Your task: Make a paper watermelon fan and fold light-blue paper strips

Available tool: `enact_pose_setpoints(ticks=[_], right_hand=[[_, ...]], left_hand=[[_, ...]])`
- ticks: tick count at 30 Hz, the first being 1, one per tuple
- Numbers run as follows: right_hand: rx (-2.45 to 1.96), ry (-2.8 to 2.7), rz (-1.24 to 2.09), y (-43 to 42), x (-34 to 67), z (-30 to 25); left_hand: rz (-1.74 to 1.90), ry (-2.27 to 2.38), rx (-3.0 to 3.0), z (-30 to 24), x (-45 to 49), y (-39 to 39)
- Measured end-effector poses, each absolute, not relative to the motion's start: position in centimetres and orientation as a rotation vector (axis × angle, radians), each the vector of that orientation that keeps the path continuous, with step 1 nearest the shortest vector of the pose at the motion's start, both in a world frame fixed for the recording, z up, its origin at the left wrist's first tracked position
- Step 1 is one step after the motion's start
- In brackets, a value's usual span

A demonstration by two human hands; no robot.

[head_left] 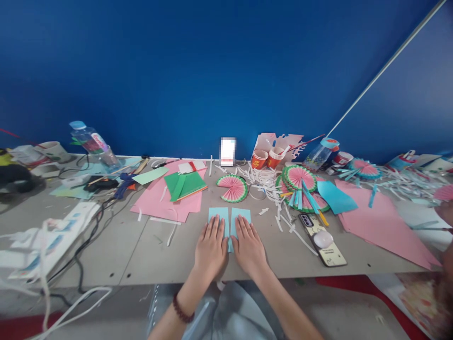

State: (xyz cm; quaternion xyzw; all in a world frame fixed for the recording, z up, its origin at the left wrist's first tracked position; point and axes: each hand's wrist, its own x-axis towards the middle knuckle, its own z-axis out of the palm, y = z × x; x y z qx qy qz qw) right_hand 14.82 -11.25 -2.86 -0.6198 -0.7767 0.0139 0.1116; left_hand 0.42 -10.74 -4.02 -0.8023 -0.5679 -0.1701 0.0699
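My left hand lies flat, palm down, on a piece of light blue paper. Beside it, my right hand presses flat on a second piece of light blue paper. A narrow gap runs between the two pieces near the top; lower down my hands cover much of them, so I cannot tell whether they join. Both hands have fingers stretched forward and hold nothing. Just beyond them lies a round pink pleated paper fan with a green edge.
Pink sheets and a green paper stack lie to the left. On the right are a phone, watermelon-like fans, white paper strips and red paper cups. A co-worker's arm shows at the right edge.
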Motion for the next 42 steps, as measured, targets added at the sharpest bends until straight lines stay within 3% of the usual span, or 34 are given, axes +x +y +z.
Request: enact_pose_setpoints(ticks=[8,19,29,32,35,40,42], right_hand=[[-1.901,-2.225,0.011,-11.3,17.7,-3.2],[-1.602,-2.202,0.067,-12.2,19.1,-2.3],[-1.514,-2.407,0.340,-16.9,20.5,-1.2],[-1.397,-2.492,0.411,-18.1,21.0,-1.0],[-1.363,-2.486,0.409,-19.0,21.3,-0.5],[-1.247,-2.425,0.409,-19.0,21.3,0.4],[-1.212,-2.380,0.441,-18.6,21.3,0.5]], left_hand=[[-0.529,-1.709,-2.435,-3.7,0.5,-10.8],[-0.492,-1.583,-2.528,-1.8,-1.1,-12.8],[-0.381,-1.331,-2.904,-1.4,-4.7,-18.3],[-0.587,-1.406,-3.086,-0.2,-6.4,-18.3],[-1.041,-1.907,-2.990,1.5,-8.1,-16.8],[-1.792,-2.698,-2.115,4.0,-9.4,-11.3],[-2.122,-2.736,-1.746,4.8,-9.4,-8.5]])
